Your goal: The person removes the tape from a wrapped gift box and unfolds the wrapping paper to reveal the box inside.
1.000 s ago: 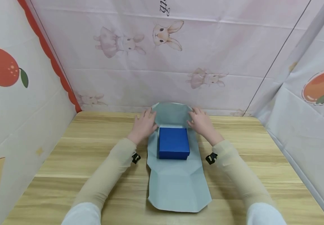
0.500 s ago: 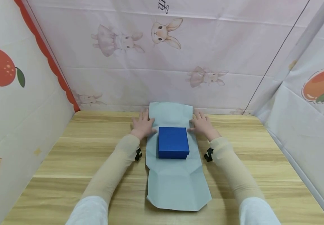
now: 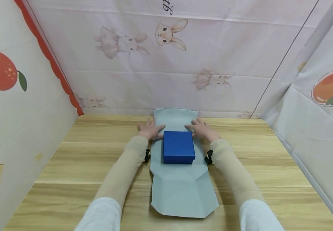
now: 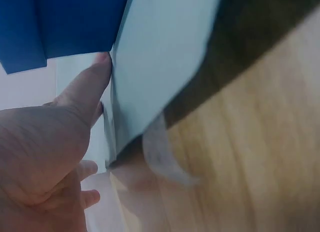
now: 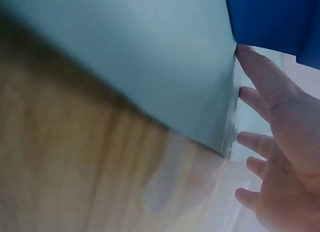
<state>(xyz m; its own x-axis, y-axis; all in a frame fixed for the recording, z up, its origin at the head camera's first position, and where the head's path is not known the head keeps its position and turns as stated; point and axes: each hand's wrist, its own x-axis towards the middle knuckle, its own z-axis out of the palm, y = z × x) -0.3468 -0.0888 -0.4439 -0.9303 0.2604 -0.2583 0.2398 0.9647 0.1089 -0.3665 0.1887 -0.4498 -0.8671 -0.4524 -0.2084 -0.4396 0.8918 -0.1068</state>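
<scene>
A blue lidded box [image 3: 178,144] sits on a long sheet of pale blue-green wrapping paper [image 3: 183,192], seen in the head view. My left hand [image 3: 150,131] rests on the paper's left edge near the box's far left corner, fingers spread. On the opposite side my right hand [image 3: 203,130] touches the paper by the far right corner, fingers extended. In the left wrist view, the left thumb [image 4: 90,84] presses at the box's bottom edge, along a crease. A similar crease lies under the right thumb [image 5: 265,74] in the right wrist view. Neither hand grips anything.
Wood-grain table [image 3: 97,160] extends to both sides. A printed rabbit cloth [image 3: 166,73] hangs right behind the paper's far end, with side cloths left and right. A translucent strip [image 4: 162,152] sticks out from the paper's edge; another such strip [image 5: 165,177] shows on the right.
The paper's far flap, raised between the hands a second ago, has been laid back and lies flatter. Both hands have moved inward and nearer, to the box's far corners. The box stays put.
</scene>
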